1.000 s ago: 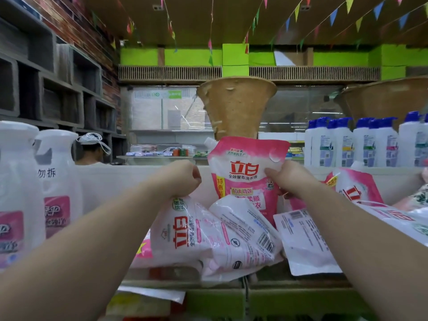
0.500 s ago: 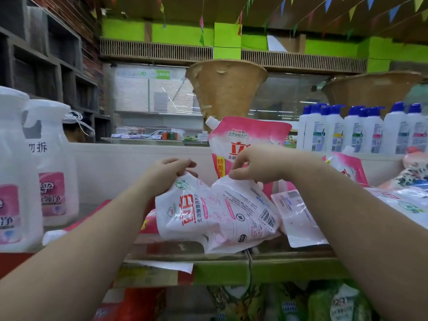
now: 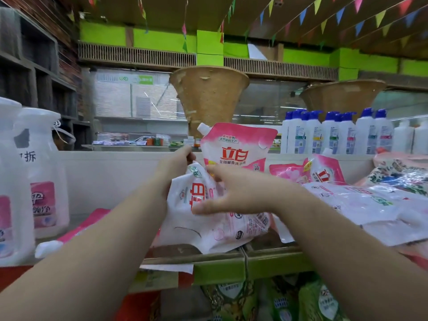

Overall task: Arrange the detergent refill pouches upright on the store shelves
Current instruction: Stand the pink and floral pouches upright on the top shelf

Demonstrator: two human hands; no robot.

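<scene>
- White-and-pink soft plastic refill pouch with red lettering: since 0.5 s ago its top has been raised; it now leans tilted at the shelf front, its base on the green-edged store shelf, just before the upright pouch.
- Pink-topped spouted refill pouch standing upright: 1, in the same place as before, behind both hands.
- Right hand: has moved from the pouch's top edge to its face; fingers spread fairly wide, thumb low, curved round the tilted pouch and holding it.
- Left hand: has risen with the pouch; fingers closed narrow, pinching the tilted pouch's upper left corner.
- Flat-lying pink and white pouches at right: at least 3, overlapping; the exact count cannot be told.
- Flat pink pouch at left: 1, partly hidden by the left forearm.
- Large translucent white jugs with pink labels: 2, standing at left.
- White bottles with blue caps: about 8 in a row behind; plain white ones beside them, blurred.
- Brown woven cone-shaped baskets: 2, overhead.
</scene>
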